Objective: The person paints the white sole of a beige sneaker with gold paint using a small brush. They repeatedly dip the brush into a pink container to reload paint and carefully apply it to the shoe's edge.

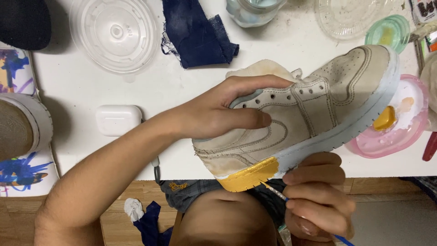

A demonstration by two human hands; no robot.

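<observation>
My left hand (227, 111) grips a beige high-top sneaker (314, 102) around its collar and holds it on its side above the white table's (182, 91) front edge. The heel part of the sole is painted gold (248, 175); the remainder of the sole is pale blue-white. My right hand (318, 196), below the shoe, pinches a thin paintbrush (275, 191) whose tip touches the gold patch.
A pink palette dish (400, 130) with yellow and white paint sits at right. A dark blue rag (195, 32), clear plastic lid (114, 32), water jar (252, 9), green lid (389, 29) and white earbud case (118, 119) lie on the table. Another shoe (20, 127) rests at left.
</observation>
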